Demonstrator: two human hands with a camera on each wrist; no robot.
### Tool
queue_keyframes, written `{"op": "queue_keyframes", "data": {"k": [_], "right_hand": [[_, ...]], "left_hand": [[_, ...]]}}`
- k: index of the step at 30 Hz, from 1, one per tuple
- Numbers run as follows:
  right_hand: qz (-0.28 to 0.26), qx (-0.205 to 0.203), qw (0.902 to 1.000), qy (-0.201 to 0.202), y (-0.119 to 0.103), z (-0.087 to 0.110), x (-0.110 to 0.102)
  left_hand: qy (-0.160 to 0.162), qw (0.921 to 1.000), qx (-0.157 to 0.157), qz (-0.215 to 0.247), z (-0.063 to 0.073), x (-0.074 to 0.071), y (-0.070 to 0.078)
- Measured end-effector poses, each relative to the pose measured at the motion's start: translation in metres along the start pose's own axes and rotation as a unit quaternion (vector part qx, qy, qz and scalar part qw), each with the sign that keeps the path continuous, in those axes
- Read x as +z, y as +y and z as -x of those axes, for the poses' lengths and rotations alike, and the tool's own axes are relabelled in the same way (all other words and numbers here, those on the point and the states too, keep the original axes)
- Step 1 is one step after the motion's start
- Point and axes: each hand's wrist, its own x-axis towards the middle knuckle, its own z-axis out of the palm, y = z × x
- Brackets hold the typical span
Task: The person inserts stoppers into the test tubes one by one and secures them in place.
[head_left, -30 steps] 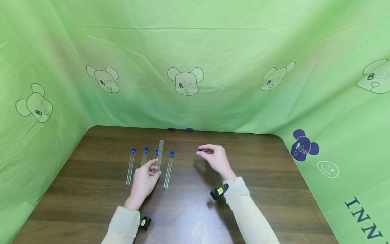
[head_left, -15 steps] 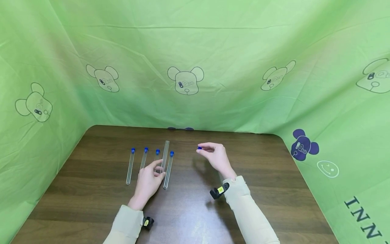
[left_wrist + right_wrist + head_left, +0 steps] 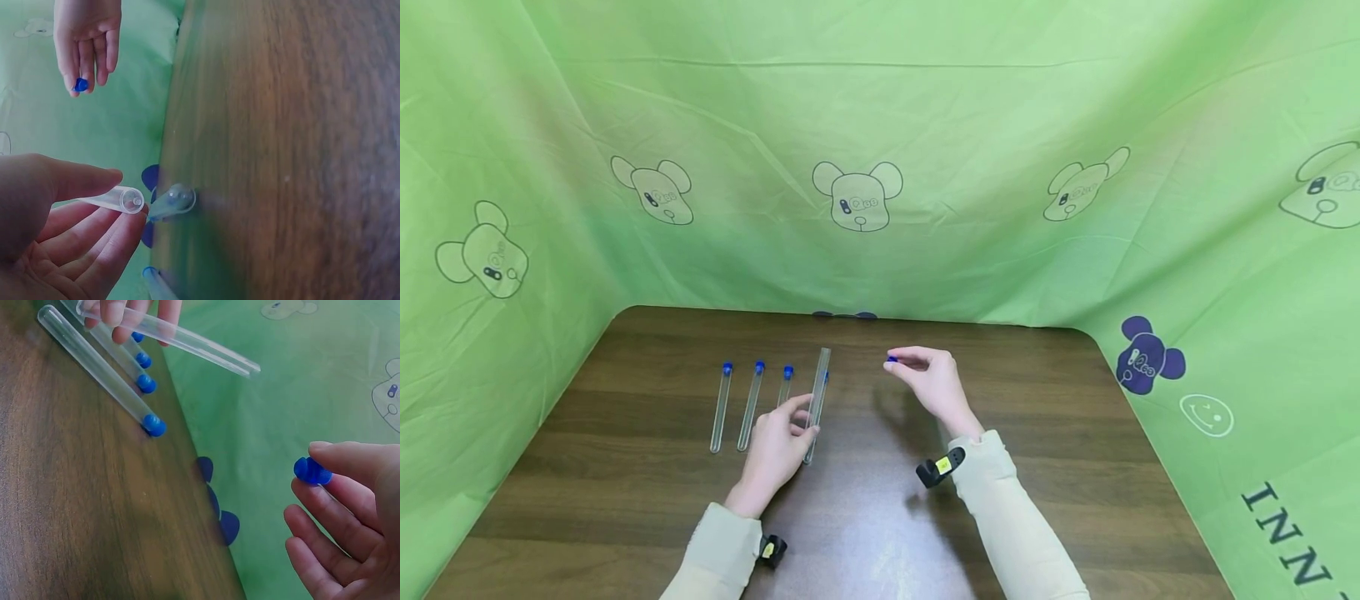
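My left hand (image 3: 775, 450) pinches a clear test tube (image 3: 820, 379) between thumb and fingers. The tube has no cap, and its top leans away toward the back. In the head view it overlaps the rightmost capped test tube (image 3: 94, 365), which lies on the table. Off to the right, my right hand (image 3: 934, 387) holds a small blue cap (image 3: 311, 470) between thumb and index finger, apart from the tube. Left of the held tube lie more blue-capped tubes: one at the far left (image 3: 721, 412), a second (image 3: 750, 412) and a third (image 3: 787, 372) partly hidden by my left hand.
The brown wooden table (image 3: 1060, 467) has rounded far corners. Green cloth (image 3: 955, 258) printed with bear heads hangs behind it and along both sides. A black wrist camera (image 3: 940, 468) sits at my right cuff.
My left hand has moved right with the uncapped tube, from over the third capped tube to over the rightmost one. The right hand with the cap has risen only slightly.
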Motion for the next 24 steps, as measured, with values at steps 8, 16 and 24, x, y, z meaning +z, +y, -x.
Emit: {"op": "queue_keyframes", "data": {"k": [8, 16, 24], "right_hand": [[-0.011, 0.002, 0.9999, 0.008, -0.005, 0.001, -0.001], [-0.017, -0.003, 0.9998, 0.014, -0.007, 0.001, -0.002], [-0.029, -0.006, 0.9994, 0.019, -0.008, 0.0, -0.001]], "left_hand": [[-0.014, 0.9999, 0.002, 0.004, 0.002, 0.008, 0.005], [-0.03, 0.9994, 0.013, 0.012, 0.006, 0.016, 0.009], [-0.048, 0.998, 0.028, 0.03, 0.01, 0.026, 0.011]]}}
